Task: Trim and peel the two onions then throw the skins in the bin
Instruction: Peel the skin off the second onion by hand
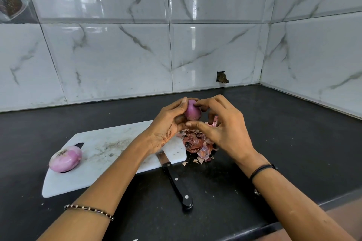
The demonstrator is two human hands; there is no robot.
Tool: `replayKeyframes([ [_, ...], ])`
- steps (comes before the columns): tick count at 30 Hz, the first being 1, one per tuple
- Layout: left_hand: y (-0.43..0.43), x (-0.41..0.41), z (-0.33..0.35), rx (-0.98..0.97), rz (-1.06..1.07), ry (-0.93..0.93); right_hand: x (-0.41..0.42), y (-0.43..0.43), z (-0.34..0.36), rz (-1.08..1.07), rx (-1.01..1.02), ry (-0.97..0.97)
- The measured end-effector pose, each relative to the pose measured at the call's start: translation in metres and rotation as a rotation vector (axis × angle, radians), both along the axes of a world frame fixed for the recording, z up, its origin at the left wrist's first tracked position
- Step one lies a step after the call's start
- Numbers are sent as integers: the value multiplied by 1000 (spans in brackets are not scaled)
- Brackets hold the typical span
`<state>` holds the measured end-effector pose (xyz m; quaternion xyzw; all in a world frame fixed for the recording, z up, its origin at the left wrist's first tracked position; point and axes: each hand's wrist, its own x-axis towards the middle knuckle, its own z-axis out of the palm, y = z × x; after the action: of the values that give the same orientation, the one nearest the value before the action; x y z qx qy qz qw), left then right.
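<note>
Peeling of the second onion looks nearly done. The left hand [168, 123] curls its fingers round a small purple onion [193, 112] above the two o'clock corner of a white plastic cutting board [117, 146], while the right hand [221, 129] pinches at its top. A peeled pale-pink onion [65, 159] lies at the board's eight o'clock, and reddish-brown papery skins [197, 143] are piled at three o'clock. The next move is likely gathering the skins for a bin that is not in view.

The left hand [168, 123] cups a small glossy purple onion [193, 112] above the black stone tabletop [293, 133] while the right hand [221, 127] pinches its top. Beneath lies a pile of reddish-brown papery skins [195, 143], touching a white plastic cutting board [109, 143] that carries a pale pink peeled onion [65, 158] — a black-handled knife [176, 182] crosses its near edge.
</note>
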<state>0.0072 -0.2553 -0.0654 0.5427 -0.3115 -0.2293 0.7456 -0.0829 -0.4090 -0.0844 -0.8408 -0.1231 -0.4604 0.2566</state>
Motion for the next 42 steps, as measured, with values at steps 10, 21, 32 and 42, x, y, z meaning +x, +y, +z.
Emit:
replayKeyframes([
  [10, 1, -7, 1, 136, 110, -87, -1, 5, 2, 43, 48, 42],
  [21, 0, -14, 6, 130, 64, 21, -3, 7, 1, 44, 121, 120],
  [32, 1, -18, 9, 114, -4, 117, -7, 14, 5, 91, 211, 116],
  [42, 3, -21, 6, 156, -22, 71, -6, 15, 6, 102, 132, 63],
])
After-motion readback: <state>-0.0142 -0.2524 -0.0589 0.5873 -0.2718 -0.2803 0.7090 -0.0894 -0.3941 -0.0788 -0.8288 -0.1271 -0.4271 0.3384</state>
